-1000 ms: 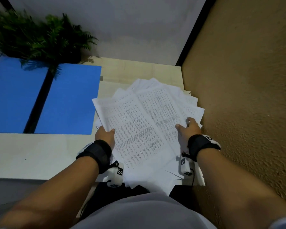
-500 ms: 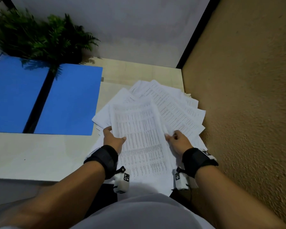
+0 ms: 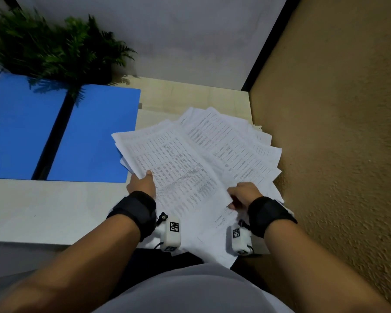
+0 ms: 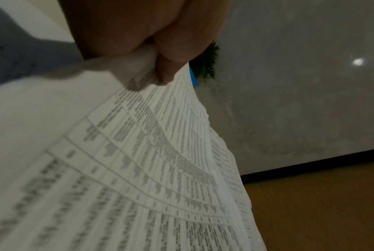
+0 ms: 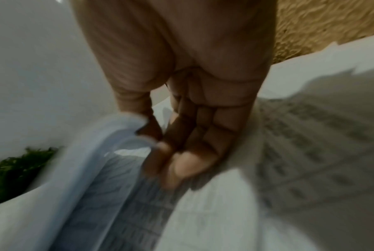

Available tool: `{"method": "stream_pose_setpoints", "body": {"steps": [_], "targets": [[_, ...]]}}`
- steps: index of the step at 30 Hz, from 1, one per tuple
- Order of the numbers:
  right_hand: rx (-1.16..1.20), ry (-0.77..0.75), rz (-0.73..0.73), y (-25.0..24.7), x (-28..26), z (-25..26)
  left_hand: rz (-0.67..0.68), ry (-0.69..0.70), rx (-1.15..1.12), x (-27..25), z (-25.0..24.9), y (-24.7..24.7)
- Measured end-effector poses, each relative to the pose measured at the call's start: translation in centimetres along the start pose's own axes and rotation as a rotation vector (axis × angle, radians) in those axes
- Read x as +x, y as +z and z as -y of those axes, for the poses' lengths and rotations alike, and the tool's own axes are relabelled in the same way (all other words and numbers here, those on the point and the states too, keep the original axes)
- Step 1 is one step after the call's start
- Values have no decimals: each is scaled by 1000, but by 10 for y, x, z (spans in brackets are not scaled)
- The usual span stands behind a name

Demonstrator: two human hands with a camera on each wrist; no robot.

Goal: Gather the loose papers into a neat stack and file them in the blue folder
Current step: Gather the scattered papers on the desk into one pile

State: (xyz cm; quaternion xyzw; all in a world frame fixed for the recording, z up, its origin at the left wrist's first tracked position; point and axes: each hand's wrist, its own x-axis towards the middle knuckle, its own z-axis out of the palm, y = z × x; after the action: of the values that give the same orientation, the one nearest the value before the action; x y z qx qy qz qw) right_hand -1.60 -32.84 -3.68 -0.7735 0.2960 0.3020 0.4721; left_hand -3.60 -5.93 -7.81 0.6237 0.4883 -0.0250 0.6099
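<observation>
A fanned pile of printed papers point(image 3: 190, 163) lies on the right part of the pale table point(image 3: 43, 211). My left hand point(image 3: 142, 182) grips the left edge of the upper sheets, thumb on top. Up close, the left hand point(image 4: 158, 56) pinches the papers point(image 4: 139, 169) and they curve away from it. My right hand point(image 3: 240, 193) holds the near right edge of the pile. In the blurred right wrist view, the right hand point(image 5: 181, 152) has its fingers curled on the papers point(image 5: 289, 152), with a sheet edge caught by the thumb. The blue folder point(image 3: 95, 132) lies open and flat at the left.
A green fern plant point(image 3: 54, 46) stands at the back left, overhanging the folder. A rough tan wall point(image 3: 336, 132) runs close along the right side of the papers. The pile overhangs the table's near edge, toward my lap.
The upper sheets have swung counter-clockwise, their far corner now pointing toward the folder. My left hand moved slightly left with them. My right hand has stayed at the pile's near right edge.
</observation>
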Motion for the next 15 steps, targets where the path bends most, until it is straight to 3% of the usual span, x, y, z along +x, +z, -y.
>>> {"method": "stream_pose_setpoints", "body": {"steps": [2,3,4,7,8,13,15], "targets": [[-20,63,126,-4,-10,-14,8,25,-2,1,-2,4],[-25,68,108,-9,-12,-20,8,45,-1,1,-2,5],[10,58,47,-13,-13,-26,2,75,-8,0,-5,4],[202,-10,-324,-31,-13,-34,-39,187,-13,-3,-6,2],[246,-19,-375,-35,-8,-38,-39,226,-10,-5,-6,0],[401,19,-387,-30,18,-42,111,338,-11,5,-5,-5],[410,15,-394,-27,22,-36,172,349,87,13,-4,-1]]}}
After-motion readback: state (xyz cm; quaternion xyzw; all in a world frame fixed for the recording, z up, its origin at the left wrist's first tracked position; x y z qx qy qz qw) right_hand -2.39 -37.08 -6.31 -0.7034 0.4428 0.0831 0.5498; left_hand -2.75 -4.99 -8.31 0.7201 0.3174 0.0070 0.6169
